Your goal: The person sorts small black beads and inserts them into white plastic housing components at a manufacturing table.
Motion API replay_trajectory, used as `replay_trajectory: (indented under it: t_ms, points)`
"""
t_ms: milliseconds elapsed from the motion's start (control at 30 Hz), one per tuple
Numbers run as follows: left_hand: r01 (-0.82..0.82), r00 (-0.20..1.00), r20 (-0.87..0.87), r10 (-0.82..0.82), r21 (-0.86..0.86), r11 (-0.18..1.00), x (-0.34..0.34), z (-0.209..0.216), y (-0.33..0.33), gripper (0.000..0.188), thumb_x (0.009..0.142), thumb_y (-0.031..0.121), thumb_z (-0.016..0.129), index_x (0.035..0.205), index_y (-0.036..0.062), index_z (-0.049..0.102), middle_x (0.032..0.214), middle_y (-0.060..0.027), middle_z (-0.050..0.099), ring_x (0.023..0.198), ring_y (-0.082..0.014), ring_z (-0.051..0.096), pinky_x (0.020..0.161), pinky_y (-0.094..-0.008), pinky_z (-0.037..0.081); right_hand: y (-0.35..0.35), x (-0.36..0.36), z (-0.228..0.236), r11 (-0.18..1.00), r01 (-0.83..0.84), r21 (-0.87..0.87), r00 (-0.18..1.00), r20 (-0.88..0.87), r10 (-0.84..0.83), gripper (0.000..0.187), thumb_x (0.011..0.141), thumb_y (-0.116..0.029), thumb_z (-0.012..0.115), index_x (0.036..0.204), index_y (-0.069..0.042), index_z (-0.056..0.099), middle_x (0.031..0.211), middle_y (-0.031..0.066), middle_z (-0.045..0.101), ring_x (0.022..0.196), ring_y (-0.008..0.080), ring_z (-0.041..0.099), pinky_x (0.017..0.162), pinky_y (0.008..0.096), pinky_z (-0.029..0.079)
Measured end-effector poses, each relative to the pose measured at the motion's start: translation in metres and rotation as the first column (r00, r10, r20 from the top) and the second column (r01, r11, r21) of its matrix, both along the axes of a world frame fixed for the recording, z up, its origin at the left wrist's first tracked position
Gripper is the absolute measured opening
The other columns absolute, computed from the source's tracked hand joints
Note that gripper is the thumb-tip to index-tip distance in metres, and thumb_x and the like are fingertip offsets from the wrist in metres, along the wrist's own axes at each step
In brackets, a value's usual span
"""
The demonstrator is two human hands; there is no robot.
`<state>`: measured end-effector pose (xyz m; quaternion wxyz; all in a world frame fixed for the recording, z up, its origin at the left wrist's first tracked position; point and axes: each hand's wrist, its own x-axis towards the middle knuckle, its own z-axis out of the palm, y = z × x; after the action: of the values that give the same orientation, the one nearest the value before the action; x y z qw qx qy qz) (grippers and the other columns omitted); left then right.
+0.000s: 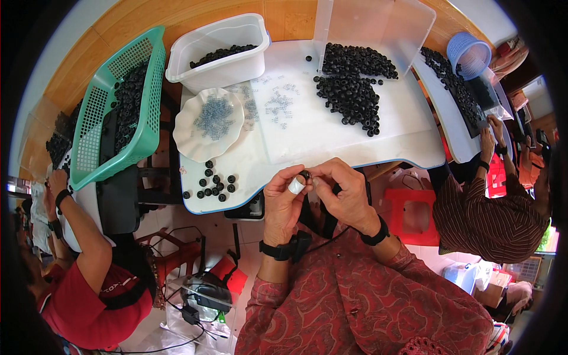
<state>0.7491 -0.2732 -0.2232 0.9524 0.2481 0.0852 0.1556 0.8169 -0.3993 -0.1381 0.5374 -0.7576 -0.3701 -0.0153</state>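
Note:
Just past the table's near edge, my two hands meet in front of my chest. My left hand (pixel 285 195) is closed, its thumb and fingertips pinching a small round black part (pixel 305 175); white tape (pixel 296 185) wraps one of its digits. Against the same part, the fingertips of my right hand (pixel 348 198) are pressed together. Whether they also hold a tiny piece is too small to tell. The closest loose parts are several black round ones (pixel 216 179) at the table's near left corner. Behind them a scalloped white dish (pixel 184 127) holds tiny clear bluish pieces (pixel 214 117).
A large pile of black parts (pixel 349 97) lies before a clear upright bin (pixel 378 35). A white tub (pixel 219 74) and a green basket (pixel 89 127) hold more. Co-workers sit at left (pixel 100 290) and right (pixel 491 207). A red stool (pixel 411 216) stands at right.

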Motion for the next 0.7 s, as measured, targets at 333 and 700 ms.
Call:
replay_trajectory:
  t_ms: [333, 700]
  points:
    - [-0.019, 0.998, -0.065, 0.022, 0.048, 0.999, 0.000, 0.007, -0.003, 0.027, 0.091, 0.000, 0.072, 0.118, -0.0017, 0.068, 0.097, -0.0056, 0.070, 0.089, -0.0141, 0.067, 0.081, -0.0291, 0.059, -0.002, 0.004, -0.008, 1.000, -0.001, 0.005, 1.000, 0.004, 0.001, 0.014, 0.088, 0.004, 0.070, 0.102, 0.000, 0.071, 0.087, 0.0092, 0.066, 0.068, 0.0168, 0.068, 0.060, 0.0278, 0.052]
    - [0.046, 0.997, 0.053, -0.051, 0.095, 0.994, 0.001, -0.001, 0.001, 0.023, 0.092, -0.001, 0.070, 0.116, -0.0028, 0.069, 0.100, -0.0090, 0.071, 0.089, -0.0158, 0.069, 0.080, -0.0291, 0.060, -0.009, 0.007, -0.013, 0.972, -0.095, 0.214, 0.844, -0.501, 0.192, 0.005, 0.095, 0.003, 0.065, 0.099, 0.005, 0.066, 0.090, 0.0073, 0.071, 0.079, 0.0091, 0.070, 0.069, 0.0224, 0.056]
